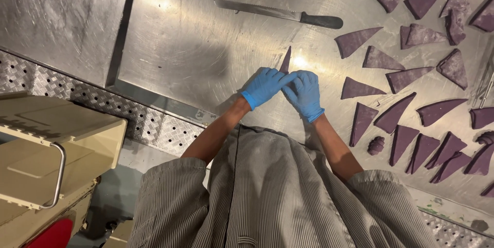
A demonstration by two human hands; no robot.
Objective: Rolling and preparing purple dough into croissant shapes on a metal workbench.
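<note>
At the middle of the steel tabletop (195,47), both blue-gloved hands meet, left hand (263,87) and right hand (305,94), each grip pressed flat on one purple dough triangle (286,61). Its narrow tip points to twelve o'clock, the rest hidden. A serrated knife (278,13) lies at twelve o'clock.

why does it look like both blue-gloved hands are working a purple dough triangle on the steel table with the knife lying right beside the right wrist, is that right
Not quite. In the head view the knife lies far beyond the hands, near the table's far edge, not beside the right wrist. The rest holds: the left hand and right hand, both in blue gloves, meet at a purple dough triangle on the steel table.
</note>
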